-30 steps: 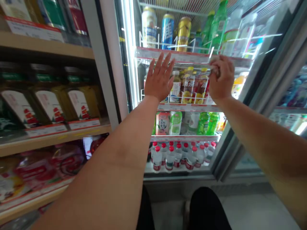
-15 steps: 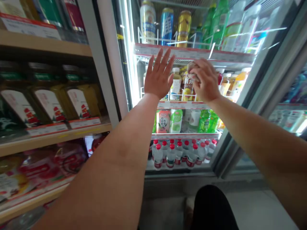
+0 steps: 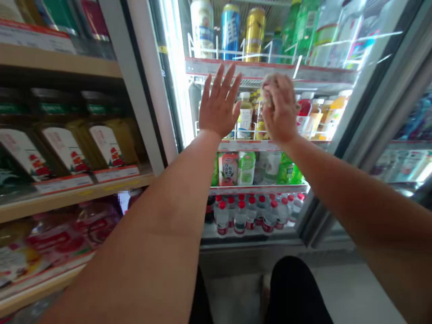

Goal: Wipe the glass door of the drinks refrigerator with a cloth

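Crumpled cloth (image 3: 267, 92): pale, bunched at the fingers of the right hand (image 3: 281, 110), in front of the cooler (image 3: 253, 243)
Right hand: fingers curled partway over the cloth, which they had hold of
Left hand (image 3: 218, 107): to the left of the cloth and apart from it, wide open, fingers spread and pointing up, gripping nothing; contact with glass I couldn't tell
Inside the cooler: cans (image 3: 230, 33) up top, red-capped bottles (image 3: 240, 219) at the bottom
Far left: wooden shelves (image 3: 67, 61) with large bottles (image 3: 108, 139)
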The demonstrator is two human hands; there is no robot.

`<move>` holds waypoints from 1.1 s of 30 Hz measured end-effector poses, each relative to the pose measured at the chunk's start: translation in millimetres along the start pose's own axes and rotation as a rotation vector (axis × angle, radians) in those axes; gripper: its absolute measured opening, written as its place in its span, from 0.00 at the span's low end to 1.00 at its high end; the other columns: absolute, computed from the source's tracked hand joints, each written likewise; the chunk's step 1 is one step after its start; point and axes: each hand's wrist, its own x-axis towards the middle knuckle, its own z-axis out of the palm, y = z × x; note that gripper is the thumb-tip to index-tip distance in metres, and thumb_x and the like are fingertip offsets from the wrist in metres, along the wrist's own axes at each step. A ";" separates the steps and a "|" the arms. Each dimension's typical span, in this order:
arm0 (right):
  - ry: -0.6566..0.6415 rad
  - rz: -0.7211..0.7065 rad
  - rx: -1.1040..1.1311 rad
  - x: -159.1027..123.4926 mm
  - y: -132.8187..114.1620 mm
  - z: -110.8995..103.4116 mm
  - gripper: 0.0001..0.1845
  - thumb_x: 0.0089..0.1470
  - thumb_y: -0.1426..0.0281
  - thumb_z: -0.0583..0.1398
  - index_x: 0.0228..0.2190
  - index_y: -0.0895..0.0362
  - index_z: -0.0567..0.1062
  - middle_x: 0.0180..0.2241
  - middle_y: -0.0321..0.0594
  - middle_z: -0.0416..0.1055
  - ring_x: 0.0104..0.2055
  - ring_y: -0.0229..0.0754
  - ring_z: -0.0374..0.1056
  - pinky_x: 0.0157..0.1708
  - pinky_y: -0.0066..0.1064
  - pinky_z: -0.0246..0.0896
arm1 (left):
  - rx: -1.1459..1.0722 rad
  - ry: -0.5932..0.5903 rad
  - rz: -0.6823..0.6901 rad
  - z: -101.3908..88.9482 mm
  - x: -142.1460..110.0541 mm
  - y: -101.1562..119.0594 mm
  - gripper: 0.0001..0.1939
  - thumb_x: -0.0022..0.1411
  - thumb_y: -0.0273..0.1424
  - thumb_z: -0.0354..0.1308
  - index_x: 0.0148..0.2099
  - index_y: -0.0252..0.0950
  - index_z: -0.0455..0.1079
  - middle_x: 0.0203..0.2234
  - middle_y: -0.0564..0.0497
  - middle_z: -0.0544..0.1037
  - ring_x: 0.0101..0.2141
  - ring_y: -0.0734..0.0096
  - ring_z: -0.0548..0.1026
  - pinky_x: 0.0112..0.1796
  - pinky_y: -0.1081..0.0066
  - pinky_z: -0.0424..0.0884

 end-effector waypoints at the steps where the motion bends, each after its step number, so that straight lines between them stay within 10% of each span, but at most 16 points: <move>1: -0.052 -0.088 0.018 -3.5 -10.3 5.5 0.26 0.64 0.68 0.51 0.62 0.56 0.69 0.70 0.43 0.56 0.76 0.52 0.45 0.76 0.52 0.46 | 0.020 0.001 -0.001 1.2 0.6 -0.9 0.38 0.68 0.40 0.45 0.78 0.47 0.48 0.72 0.75 0.38 0.72 0.81 0.25 0.74 0.62 0.19; 8: -0.251 -0.164 0.130 -15.9 -5.7 -5.2 0.24 0.68 0.69 0.49 0.60 0.47 0.72 0.69 0.33 0.59 0.75 0.49 0.49 0.76 0.52 0.47 | 0.081 0.037 0.006 5.2 1.9 -2.6 0.36 0.69 0.38 0.46 0.78 0.46 0.49 0.73 0.73 0.38 0.73 0.82 0.26 0.75 0.61 0.22; 16: 0.203 0.223 -0.017 -27.5 78.1 -42.2 0.27 0.64 0.71 0.51 0.61 0.59 0.72 0.69 0.52 0.59 0.72 0.48 0.54 0.73 0.50 0.50 | -0.037 0.037 0.035 -1.1 -0.3 -2.0 0.40 0.64 0.39 0.50 0.77 0.55 0.50 0.72 0.77 0.43 0.72 0.83 0.26 0.73 0.67 0.21; 28: -0.241 -0.096 0.040 -7.5 -25.9 -4.4 0.34 0.62 0.73 0.50 0.68 0.49 0.63 0.73 0.33 0.52 0.77 0.49 0.41 0.77 0.53 0.41 | 0.056 -0.012 -0.022 1.1 0.9 0.2 0.37 0.69 0.41 0.42 0.78 0.49 0.48 0.71 0.80 0.35 0.70 0.85 0.19 0.73 0.66 0.19; 33: -0.255 -0.210 0.036 -10.8 -4.8 -10.8 0.31 0.64 0.73 0.50 0.67 0.47 0.66 0.71 0.32 0.56 0.76 0.48 0.47 0.74 0.54 0.49 | 0.010 0.000 0.010 -1.0 -1.3 0.5 0.38 0.68 0.41 0.43 0.78 0.53 0.47 0.71 0.80 0.38 0.70 0.84 0.20 0.73 0.67 0.19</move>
